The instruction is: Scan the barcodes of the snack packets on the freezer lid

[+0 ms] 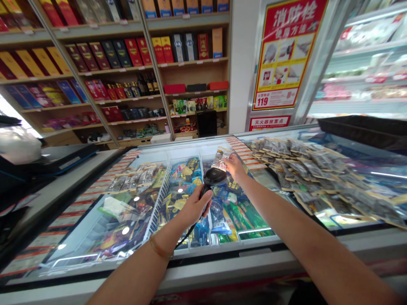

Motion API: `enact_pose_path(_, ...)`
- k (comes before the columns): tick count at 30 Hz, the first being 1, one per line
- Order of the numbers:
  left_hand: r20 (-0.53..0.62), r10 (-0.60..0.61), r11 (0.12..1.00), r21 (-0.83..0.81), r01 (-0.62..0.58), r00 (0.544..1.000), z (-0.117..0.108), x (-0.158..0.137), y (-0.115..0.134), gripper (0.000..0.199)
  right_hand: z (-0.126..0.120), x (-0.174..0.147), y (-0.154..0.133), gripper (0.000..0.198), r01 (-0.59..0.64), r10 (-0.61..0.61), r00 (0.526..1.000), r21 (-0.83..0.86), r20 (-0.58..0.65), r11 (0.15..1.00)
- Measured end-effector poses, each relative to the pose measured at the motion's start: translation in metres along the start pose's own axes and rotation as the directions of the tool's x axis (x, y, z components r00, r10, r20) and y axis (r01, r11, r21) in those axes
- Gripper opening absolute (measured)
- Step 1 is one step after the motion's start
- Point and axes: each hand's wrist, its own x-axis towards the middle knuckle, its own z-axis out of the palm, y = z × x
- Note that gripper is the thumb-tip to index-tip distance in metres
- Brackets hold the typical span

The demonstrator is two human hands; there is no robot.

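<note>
**Scanner in one hand, packet in the other, right up close**

Only the head view to go on here. The left hand (197, 203) is wrapped snugly around the handle of what looks like a black handheld scanner (214, 175), its round head pointing away from the wrist and a bit to the right. A dark cord (187, 236) trails from below that hand back toward the forearm.

The right hand (234, 166) has a small clear-and-tan packet (219, 156) pinched at its right edge, fingers closed down narrow. So the packet sits just left of the right hand, and ahead and right of the left one, with the scanner head in between. Right hand's obviously the nearer one. Packet's long axis seems to run roughly away from the person with a slight lean, but the fingers and scanner cover part of it, so don't quote me. Can't tell if packet and scanner actually touch.

Both hands are above a glass-topped freezer (229, 271). Well right of the right hand there's a big spread of similar packets (305, 167), and a smaller bunch (136, 178) lies left of the left hand.
</note>
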Motion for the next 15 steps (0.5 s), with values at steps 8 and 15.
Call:
enact_pose_path(8, -0.010, -0.013, 0.999, -0.030, 0.013, 1.000, 0.001, 0.000, -0.001, 0.054, 0.000, 0.001, 0.002, 0.044, 0.016, -0.016, 0.999, -0.014, 0.029, 1.000)
enact_pose_path(15, -0.269, -0.050, 0.994, -0.108, 0.021, 0.962, -0.017, -0.006, 0.025, 0.055, 0.009, 0.001, -0.005, 0.030, 0.010, -0.027, 0.997, -0.234, -0.068, 0.972)
